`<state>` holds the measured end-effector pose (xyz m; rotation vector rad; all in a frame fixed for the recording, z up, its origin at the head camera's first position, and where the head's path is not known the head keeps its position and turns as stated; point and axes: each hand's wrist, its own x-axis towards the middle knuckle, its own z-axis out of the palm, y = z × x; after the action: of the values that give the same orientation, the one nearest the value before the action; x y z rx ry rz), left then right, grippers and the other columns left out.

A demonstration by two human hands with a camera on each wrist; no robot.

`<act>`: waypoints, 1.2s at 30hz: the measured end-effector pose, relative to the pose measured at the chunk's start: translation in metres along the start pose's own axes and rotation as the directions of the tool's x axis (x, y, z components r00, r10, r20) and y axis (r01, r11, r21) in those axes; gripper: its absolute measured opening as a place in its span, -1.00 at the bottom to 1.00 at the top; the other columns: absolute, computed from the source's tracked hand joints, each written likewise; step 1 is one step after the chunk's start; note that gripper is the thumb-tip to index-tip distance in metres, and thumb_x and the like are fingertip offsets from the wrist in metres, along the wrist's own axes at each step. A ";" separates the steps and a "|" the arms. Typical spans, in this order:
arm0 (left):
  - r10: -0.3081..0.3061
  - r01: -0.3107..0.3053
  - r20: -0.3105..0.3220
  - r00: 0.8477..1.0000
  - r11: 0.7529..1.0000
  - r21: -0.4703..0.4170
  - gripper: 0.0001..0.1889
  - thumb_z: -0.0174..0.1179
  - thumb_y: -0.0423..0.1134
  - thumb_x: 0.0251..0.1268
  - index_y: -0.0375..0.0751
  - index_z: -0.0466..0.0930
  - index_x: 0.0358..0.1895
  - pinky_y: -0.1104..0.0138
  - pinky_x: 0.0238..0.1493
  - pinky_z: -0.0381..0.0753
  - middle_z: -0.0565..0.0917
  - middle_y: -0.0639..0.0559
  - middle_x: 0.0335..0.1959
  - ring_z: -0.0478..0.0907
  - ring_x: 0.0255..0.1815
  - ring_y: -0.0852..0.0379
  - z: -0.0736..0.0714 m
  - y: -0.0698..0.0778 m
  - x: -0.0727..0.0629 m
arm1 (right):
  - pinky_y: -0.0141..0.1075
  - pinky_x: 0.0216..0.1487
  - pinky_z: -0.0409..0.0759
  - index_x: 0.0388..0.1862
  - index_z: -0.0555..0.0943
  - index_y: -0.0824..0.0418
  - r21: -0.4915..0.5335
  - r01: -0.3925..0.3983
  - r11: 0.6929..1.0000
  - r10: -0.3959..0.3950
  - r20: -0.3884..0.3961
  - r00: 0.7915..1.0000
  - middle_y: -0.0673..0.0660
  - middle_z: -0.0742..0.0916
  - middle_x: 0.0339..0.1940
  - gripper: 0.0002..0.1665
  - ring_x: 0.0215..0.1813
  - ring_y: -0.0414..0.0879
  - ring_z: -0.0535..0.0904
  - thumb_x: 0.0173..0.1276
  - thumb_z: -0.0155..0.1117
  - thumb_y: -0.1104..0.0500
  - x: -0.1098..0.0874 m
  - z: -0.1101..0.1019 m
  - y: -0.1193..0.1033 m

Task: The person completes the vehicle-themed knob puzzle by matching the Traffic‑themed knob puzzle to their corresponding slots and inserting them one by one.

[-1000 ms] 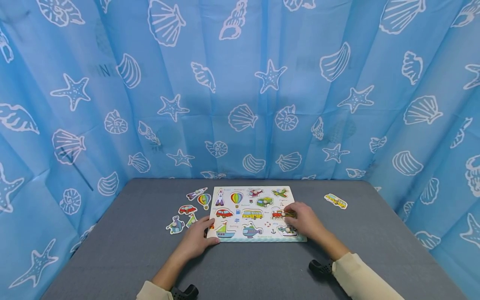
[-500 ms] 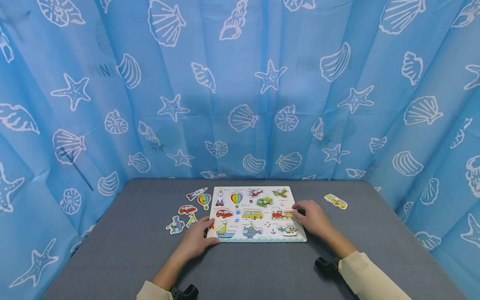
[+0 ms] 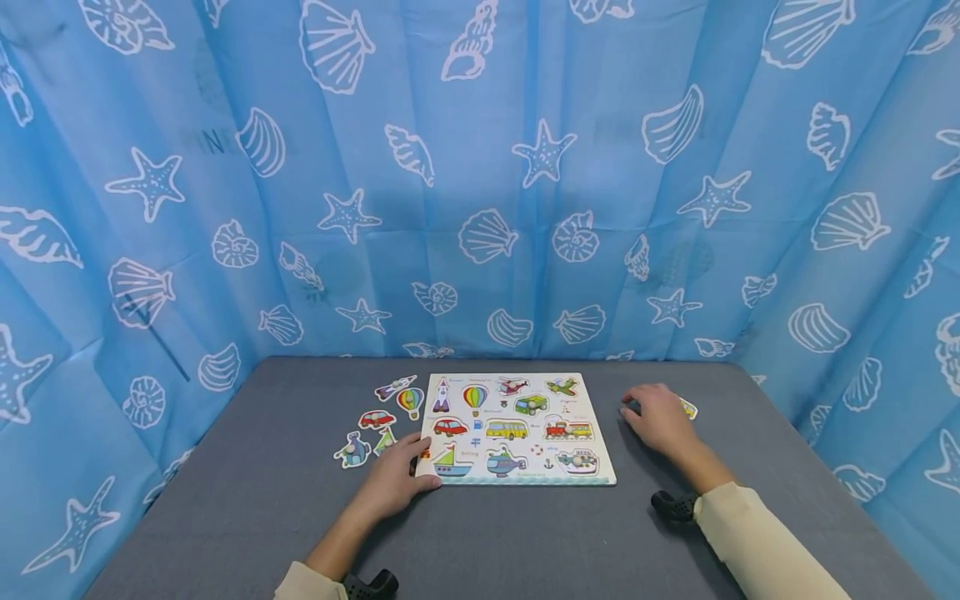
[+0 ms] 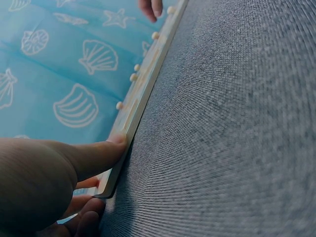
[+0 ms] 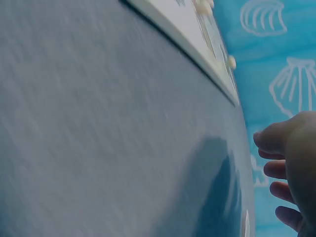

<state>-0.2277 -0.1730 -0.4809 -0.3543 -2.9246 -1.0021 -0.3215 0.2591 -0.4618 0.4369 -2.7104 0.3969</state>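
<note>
A wooden knob puzzle board [image 3: 480, 479] with vehicle pictures lies on the grey table. My left hand [image 3: 393, 477] grips its near left corner; in the left wrist view the thumb [image 4: 101, 157] presses the board's edge, with fingers curled along the other side. Knobbed pieces, among them the train [image 3: 568, 429] and the ship [image 3: 577, 462], sit in their slots. To the right of the board, my right hand [image 3: 660, 418] is held over the table with fingers loosely bent and nothing in them. It partly hides a yellow bus piece [image 3: 687, 407].
Left of the board lie loose pieces: a rocket [image 3: 395, 387], a balloon [image 3: 410, 402], a red car [image 3: 377, 419], a sailboat [image 3: 385, 440] and a submarine [image 3: 352, 450]. A blue seashell curtain [image 3: 480, 183] hangs behind the table.
My right hand has let go of the train piece, now in its slot, and moved right, off the board to beside the bus piece. The left hand stays at the corner.
</note>
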 end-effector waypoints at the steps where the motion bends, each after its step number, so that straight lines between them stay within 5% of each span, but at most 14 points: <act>1: 0.001 -0.001 0.000 1.000 1.000 0.000 -0.30 0.45 -0.13 0.09 -0.33 0.45 0.30 -0.11 0.21 0.31 0.42 -0.26 0.30 0.35 0.29 -0.25 0.000 0.000 0.000 | 0.21 0.00 0.39 -0.25 0.68 0.33 -0.015 -0.011 1.000 0.011 0.004 1.000 0.32 0.71 -0.16 -0.82 -0.01 0.31 0.52 0.20 0.39 0.25 0.000 -0.002 0.003; 14: -0.015 0.015 0.000 1.000 1.000 -0.007 -0.30 0.44 -0.13 0.11 -0.31 0.44 0.32 -0.11 0.23 0.30 0.41 -0.24 0.31 0.33 0.31 -0.24 0.000 0.001 0.000 | 0.33 -0.01 0.31 0.06 0.56 0.43 -0.037 -0.152 0.988 0.151 -0.020 0.988 0.47 0.55 0.11 -0.56 0.15 0.46 0.34 0.26 0.32 0.20 -0.012 -0.006 0.037; 23: -0.009 0.009 -0.003 1.000 1.000 -0.005 -0.30 0.43 -0.12 0.11 -0.31 0.43 0.33 -0.10 0.22 0.32 0.41 -0.23 0.31 0.33 0.31 -0.22 0.001 0.000 0.001 | 0.40 0.09 0.14 0.33 0.28 0.48 0.034 -0.377 0.926 0.373 0.094 0.923 0.56 0.33 0.31 -0.28 0.28 0.54 0.14 0.37 0.19 0.04 -0.024 -0.006 0.055; 36: -0.014 0.014 -0.002 1.000 1.000 -0.002 -0.30 0.45 -0.13 0.09 -0.31 0.45 0.31 -0.11 0.23 0.30 0.42 -0.24 0.31 0.34 0.30 -0.24 0.000 0.001 0.000 | 0.37 0.04 0.19 0.29 0.42 0.37 0.019 -0.414 0.910 0.409 0.129 0.903 0.54 0.39 0.28 -0.41 0.24 0.56 0.18 0.43 0.15 0.02 -0.027 -0.004 0.056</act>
<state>-0.2277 -0.1721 -0.4805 -0.3323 -2.9284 -1.0064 -0.3160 0.3178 -0.4809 -0.1158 -2.9132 0.5609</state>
